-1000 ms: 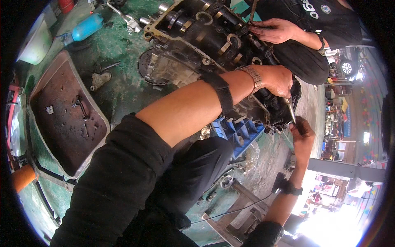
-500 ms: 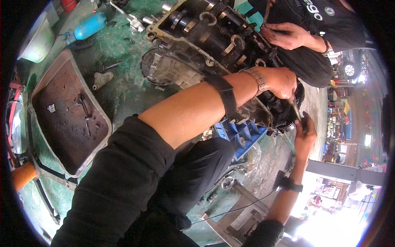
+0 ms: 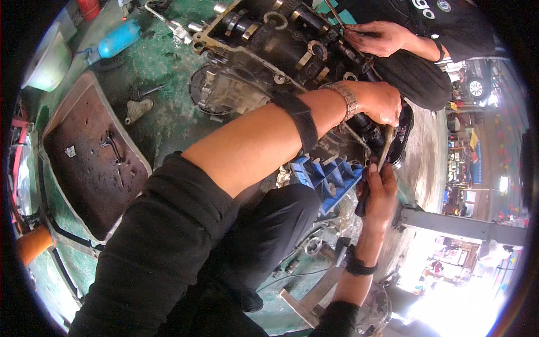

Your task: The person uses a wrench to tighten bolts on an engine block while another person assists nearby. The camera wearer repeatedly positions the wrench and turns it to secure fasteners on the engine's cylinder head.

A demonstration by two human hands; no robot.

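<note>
A dark, oily engine (image 3: 281,53) with exposed shafts lies in front of me. Across its near right part reaches my left hand (image 3: 380,104), fingers closed at the upper end of a long metal bar-shaped tool (image 3: 387,145). My right hand (image 3: 382,194) grips the lower part of this tool, where a dark handle shows beneath the fingers. Its exact kind is not clear, and my left fingers hide its top end. Close to my right hand is a blue divided tray (image 3: 323,178). A co-worker's hand (image 3: 382,38) holds a thin rod over the engine's far side.
At left stands a brown, dirty pan (image 3: 92,174) with small metal parts in it. Beyond lie a blue bottle (image 3: 118,40) and a pale basin (image 3: 49,62). A metal bracket (image 3: 135,106) rests on the green floor. A grey beam (image 3: 463,224) crosses at right.
My right hand has swung left and slightly down with the tool's handle, so the tool now slants the other way. My left hand stays near its upper end.
</note>
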